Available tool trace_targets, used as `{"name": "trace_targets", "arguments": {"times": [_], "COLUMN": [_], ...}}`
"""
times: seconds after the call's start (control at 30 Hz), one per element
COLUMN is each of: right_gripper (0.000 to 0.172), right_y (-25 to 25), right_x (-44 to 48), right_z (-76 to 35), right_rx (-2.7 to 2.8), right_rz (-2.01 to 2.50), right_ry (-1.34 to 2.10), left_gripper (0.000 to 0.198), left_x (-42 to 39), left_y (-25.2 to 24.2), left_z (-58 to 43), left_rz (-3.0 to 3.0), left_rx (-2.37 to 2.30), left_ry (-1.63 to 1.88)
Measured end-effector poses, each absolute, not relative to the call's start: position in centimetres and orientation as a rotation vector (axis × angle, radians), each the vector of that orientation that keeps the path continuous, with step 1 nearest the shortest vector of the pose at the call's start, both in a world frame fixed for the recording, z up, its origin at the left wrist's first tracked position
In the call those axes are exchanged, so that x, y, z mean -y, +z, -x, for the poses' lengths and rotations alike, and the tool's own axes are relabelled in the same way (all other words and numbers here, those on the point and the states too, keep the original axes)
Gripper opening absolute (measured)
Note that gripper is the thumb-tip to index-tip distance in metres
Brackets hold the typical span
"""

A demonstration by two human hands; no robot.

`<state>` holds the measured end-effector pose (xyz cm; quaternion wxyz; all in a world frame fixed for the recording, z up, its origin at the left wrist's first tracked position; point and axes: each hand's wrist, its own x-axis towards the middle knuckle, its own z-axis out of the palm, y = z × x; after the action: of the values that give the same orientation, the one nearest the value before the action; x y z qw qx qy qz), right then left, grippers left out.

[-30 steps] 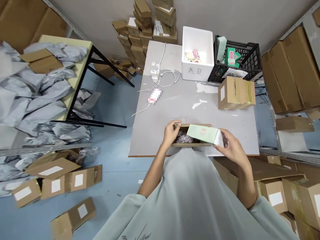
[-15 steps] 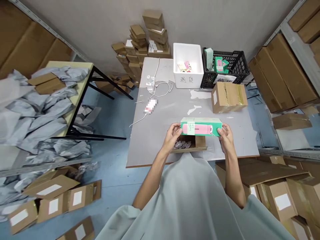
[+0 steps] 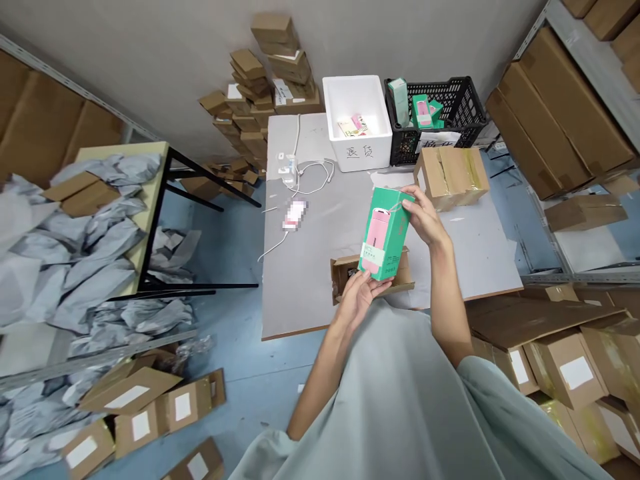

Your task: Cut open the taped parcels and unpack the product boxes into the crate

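Between both hands I hold a green product box (image 3: 398, 237) with a pink device printed on its front, tilted nearly upright. My left hand (image 3: 358, 297) grips its bottom end, fingers under the lower edge. My right hand (image 3: 424, 215) is closed on the top right corner, by a thin pale loop. Below and partly behind the green box, an open cardboard carton (image 3: 342, 272) lies at the table's front edge. Its contents are mostly hidden.
On the grey table (image 3: 300, 280) are a white foam bin (image 3: 357, 155), a black crate (image 3: 463, 113) of green boxes, a taped carton (image 3: 453, 177), a power strip with cables (image 3: 287, 170) and a blurred-out item (image 3: 295, 215). Grey parcels (image 3: 95, 247) crowd the left table.
The green box has turned from lying sideways to standing nearly upright. My right hand has moved up to its top, my left hand down to its bottom. The view has shifted slightly.
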<state>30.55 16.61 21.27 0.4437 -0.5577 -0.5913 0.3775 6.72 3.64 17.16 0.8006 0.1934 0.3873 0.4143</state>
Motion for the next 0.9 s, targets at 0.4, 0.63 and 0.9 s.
{"name": "trace_targets", "arguments": {"times": [0.4,0.63,0.9], "right_gripper": [0.049,0.053,0.079], "right_y": [17.9,17.5,18.1], "right_x": [-16.9,-15.3,-12.6], "right_z": [-24.6,-22.4,-18.2], "right_rx": [0.874,0.866,0.936], "right_rz": [0.99,1.048,1.208], "right_ry": [1.226,1.059,0.787], "left_gripper": [0.058,0.07,0.06], "left_x": [-1.8,-1.9,-1.9], "left_y": [16.8,15.6,14.7], "left_z": [-6.4,-4.4,-1.8], "left_rz": [-0.462,-0.53,-0.903], "left_rx": [-1.028,-1.168,-1.371], "left_ry": [1.086,1.215,1.361]}}
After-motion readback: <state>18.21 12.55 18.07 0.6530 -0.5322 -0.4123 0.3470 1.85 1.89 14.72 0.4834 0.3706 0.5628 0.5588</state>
